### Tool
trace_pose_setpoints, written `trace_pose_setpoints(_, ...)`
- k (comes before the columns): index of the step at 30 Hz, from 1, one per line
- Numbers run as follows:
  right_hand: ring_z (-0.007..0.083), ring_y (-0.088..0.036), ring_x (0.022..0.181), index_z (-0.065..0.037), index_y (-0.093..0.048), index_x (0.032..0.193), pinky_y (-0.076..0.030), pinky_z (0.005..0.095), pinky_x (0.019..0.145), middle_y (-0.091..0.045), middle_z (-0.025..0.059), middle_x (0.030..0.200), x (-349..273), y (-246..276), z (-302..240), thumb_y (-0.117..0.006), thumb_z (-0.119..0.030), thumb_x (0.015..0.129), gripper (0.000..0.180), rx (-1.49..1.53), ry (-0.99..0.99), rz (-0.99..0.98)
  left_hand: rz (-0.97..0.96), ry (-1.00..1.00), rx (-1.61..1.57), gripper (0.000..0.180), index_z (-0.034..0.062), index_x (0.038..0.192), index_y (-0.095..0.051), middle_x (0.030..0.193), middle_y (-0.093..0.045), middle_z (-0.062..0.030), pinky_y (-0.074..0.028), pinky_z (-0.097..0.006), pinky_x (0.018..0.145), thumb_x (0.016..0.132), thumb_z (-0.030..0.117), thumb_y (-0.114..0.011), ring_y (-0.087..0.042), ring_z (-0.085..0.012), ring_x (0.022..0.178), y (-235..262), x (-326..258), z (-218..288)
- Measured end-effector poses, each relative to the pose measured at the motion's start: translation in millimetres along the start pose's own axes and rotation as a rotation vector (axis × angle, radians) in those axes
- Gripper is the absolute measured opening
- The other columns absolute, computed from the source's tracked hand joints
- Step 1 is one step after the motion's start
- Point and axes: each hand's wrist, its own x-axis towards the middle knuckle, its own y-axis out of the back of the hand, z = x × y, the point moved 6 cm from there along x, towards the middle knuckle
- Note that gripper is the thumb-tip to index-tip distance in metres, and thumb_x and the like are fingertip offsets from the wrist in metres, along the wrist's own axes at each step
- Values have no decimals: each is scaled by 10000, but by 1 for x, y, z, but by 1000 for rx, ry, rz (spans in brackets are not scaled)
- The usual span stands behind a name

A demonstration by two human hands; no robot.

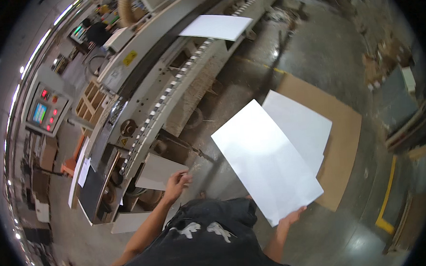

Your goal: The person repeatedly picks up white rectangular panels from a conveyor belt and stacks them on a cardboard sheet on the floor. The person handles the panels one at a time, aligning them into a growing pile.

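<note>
One white board [265,154] reached forward from the right hand [291,217], which gripped it at its near short edge. Its long axis ran ahead and leftward from that hand, clearly the nearer one. The left hand [177,184], fingers loosely bent around nothing, hung left of the board, apart from it. To the board's right lay a brown sheet [342,130].

– What does my panel [268,161] look like?
– It's a flat white rectangle, longer than wide, and you have light glaring off its glossy face.
– Where is it?
– Between your one and two o'clock, its long edges running from eleven to five. You're gripping it at the short edge toward five.
</note>
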Motion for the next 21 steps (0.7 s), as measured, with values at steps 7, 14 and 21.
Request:
trace_pose_setpoints(7, 359, -337, 1429, -120, -263, 1561, -320, 508, 1159, -301, 131, 1595, -74, -44, 9, -244, -683, 995, 798, -26, -182, -480, 99, -91, -392, 482, 5, 1332, -490, 1073, -661, -105, -559, -346, 769, 985, 313, -623, -661, -213, 968, 29, 37, 15)
trace_pose_setpoints(14, 362, -381, 1403, -65, -298, 1539, -342, 476, 1142, -370, 127, 1562, -169, -118, 83, -261, -651, 1009, 791, -344, -206, -545, 332, -163, -330, 267, -38, 1084, -565, 847, -631, -96, -574, -333, 530, 1011, 218, -545, -679, -193, 687, 188, 4, -29)
trace_pose_setpoints(21, 347, -461, 1342, -67, -383, 1500, -395, 463, 1104, -446, 119, 1512, -294, -202, 170, -299, -571, 1041, 687, -489, -245, -694, 649, -61, -488, 348, -65, 983, -566, 749, -641, -158, -540, -358, 433, 1053, 239, -412, -686, -271, 555, 351, -44, -93)
